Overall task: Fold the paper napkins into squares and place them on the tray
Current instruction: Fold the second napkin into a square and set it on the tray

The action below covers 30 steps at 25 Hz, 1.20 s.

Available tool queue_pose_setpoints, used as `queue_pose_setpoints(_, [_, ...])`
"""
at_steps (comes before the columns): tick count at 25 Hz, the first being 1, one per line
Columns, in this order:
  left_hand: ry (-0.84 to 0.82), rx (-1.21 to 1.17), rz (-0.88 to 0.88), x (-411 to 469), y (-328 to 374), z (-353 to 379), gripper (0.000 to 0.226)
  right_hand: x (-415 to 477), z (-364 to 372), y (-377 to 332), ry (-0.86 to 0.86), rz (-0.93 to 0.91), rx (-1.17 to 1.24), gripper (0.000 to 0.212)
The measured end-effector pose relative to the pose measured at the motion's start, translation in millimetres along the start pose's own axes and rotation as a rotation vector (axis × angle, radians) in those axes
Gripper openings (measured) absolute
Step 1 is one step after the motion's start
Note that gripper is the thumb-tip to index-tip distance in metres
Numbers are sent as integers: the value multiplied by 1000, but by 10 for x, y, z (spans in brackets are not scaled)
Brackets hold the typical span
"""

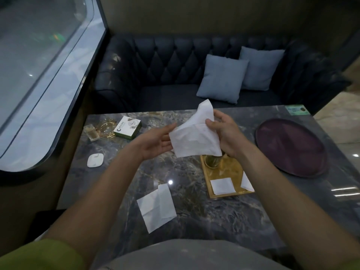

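Observation:
A white paper napkin [194, 136] hangs in the air above the marble table, partly folded, one corner sticking up. My right hand [224, 135] pinches its right edge between thumb and fingers. My left hand [157, 142] is under its left edge, palm up with straight fingers touching it. Below the hands sits a gold rectangular tray [226, 176] holding a folded napkin square [222, 185] and a second folded napkin [247, 183] at its right side. An unfolded napkin [156, 206] lies flat on the table near me.
A green glass [212, 160] stands on the gold tray's far end, partly behind the held napkin. A dark purple oval tray [292, 147] lies right. At the far left are a green-white box [127, 127], a glass ashtray [107, 128] and a white pad [94, 160]. A sofa with cushions stands beyond.

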<state>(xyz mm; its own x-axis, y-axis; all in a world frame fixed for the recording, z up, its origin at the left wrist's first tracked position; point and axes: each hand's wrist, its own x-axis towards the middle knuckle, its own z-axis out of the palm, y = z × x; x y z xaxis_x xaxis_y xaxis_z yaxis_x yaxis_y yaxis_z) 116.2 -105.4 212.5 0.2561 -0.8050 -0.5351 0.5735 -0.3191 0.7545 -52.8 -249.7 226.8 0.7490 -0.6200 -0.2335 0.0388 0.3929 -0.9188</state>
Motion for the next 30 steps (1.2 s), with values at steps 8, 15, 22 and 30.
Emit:
queue_pose_setpoints(8, [-45,27,179,30,252,147,15,42,-61,-249,-26,-92,22,27])
queue_pose_setpoints(15, [58,197,398,45,526,97,10,103,31,-476,24,-111,-282,27])
queue_pose_setpoints(22, [47,243,459,-22,685,116,17,133,48,-703,-25,-154,-363,26])
queue_pose_setpoints(30, [127,251,720,-142,773,247,18,119,95,-874,-73,-275,-280,28])
